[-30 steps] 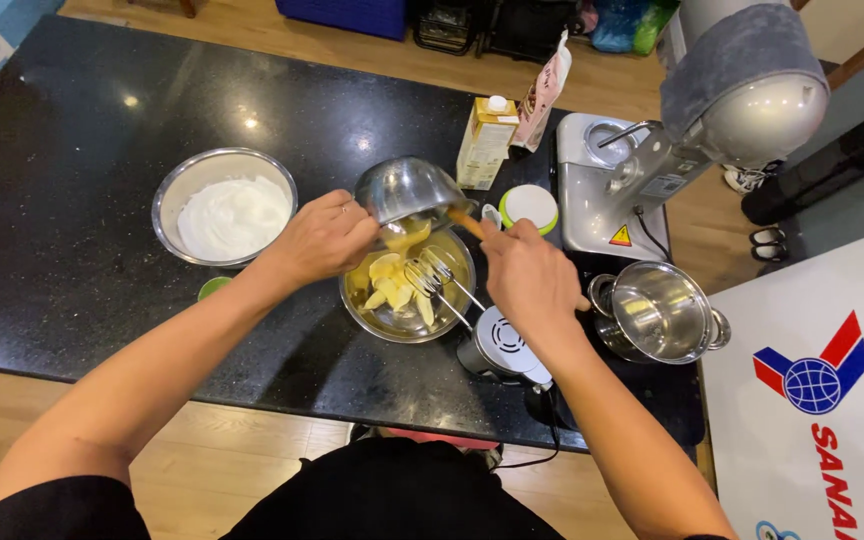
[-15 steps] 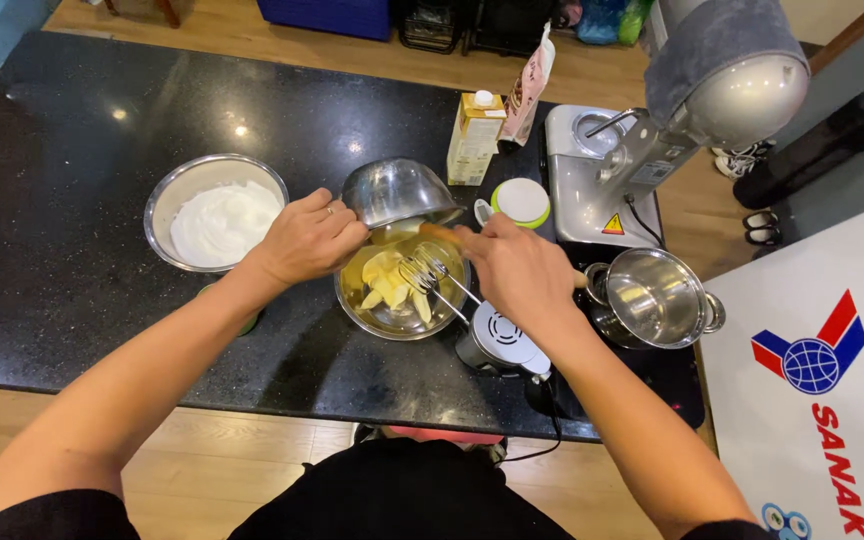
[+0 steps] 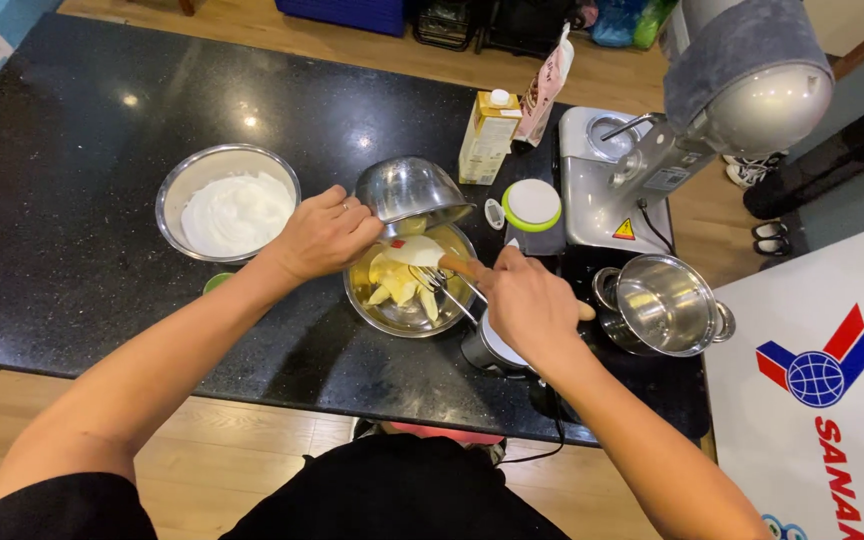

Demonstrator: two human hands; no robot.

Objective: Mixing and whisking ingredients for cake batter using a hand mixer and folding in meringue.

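**Whisk in the yellow mix, small bowl tipped above it**

From the head camera, a round steel mixing bowl (image 3: 412, 300) of yellow batter and a white dollop is seen at the centre of the black speckled stone counter (image 3: 72, 200). A smaller shiny steel bowl (image 3: 410, 190) is held tilted over its far rim by the left hand (image 3: 324, 235), whose fingers are curled closed around that bowl's edge. The right hand (image 3: 532, 305) is wrapped shut around the wooden handle of a wire whisk (image 3: 442, 285), and the wires are dipped into the batter near the white dollop.

To the left, a wide steel bowl of white foam (image 3: 232, 205) is set well apart. Behind, a yellow-and-white carton (image 3: 489, 135) and a round white lid with a green rim (image 3: 532, 203) are seen, with a grey stand mixer (image 3: 692, 110) to the right and a lidless steel pot (image 3: 664, 303) near the right wrist.

For a clean job, the tipped bowl is best kept low and directly over the mixing bowl, and the whisk worked gently, so nothing is flung over the rim and the foam is not beaten flat.
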